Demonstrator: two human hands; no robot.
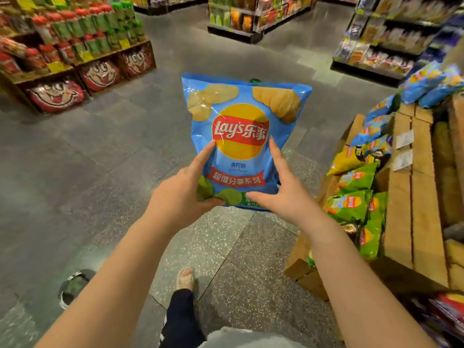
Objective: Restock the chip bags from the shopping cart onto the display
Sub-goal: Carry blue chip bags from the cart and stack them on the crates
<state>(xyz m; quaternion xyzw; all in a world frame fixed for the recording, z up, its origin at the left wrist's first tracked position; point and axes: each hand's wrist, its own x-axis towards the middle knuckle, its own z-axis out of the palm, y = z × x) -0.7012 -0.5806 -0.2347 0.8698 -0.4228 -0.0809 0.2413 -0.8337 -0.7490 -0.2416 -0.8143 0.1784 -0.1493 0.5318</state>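
Observation:
A large blue chip bag (242, 126) with a red and yellow logo is held upright in front of me, above the floor. My left hand (184, 190) grips its lower left corner, index finger stretched up the front. My right hand (281, 187) grips the lower right corner in the same way. To the right stands the wooden display (414, 197) with blue chip bags (431, 84) on top and green chip bags (356, 204) and yellow ones along its side. The shopping cart is not in view.
Grey tiled floor (125, 146) lies open ahead. A wooden rack of red snack packs (75, 59) stands at the far left. Shelving units (253, 18) are at the back centre and back right. My foot in a sandal (185, 278) is below.

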